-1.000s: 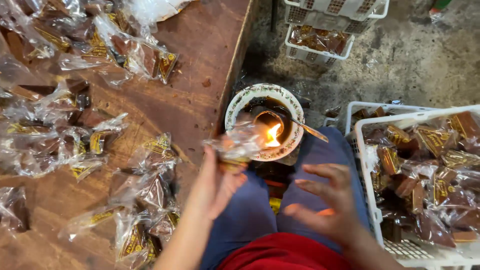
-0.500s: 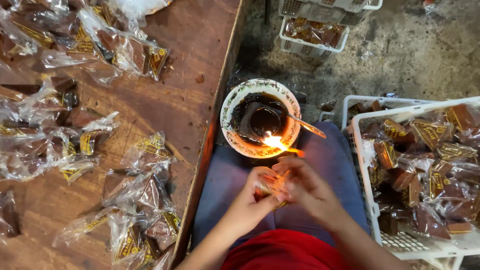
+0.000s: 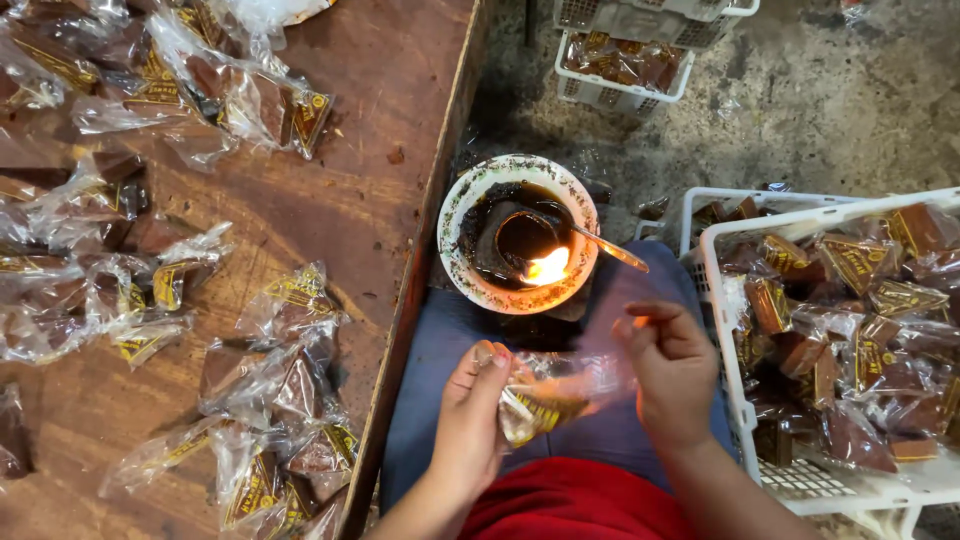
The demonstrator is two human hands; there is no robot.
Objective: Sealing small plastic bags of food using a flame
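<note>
Clear packet (image 3: 545,400) pinched between both hands' fingers (image 3: 490,365).

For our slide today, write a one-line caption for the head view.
Both hands, left hand and right hand, hold a clear candy packet near a flame bowl, beside a white crate.
</note>
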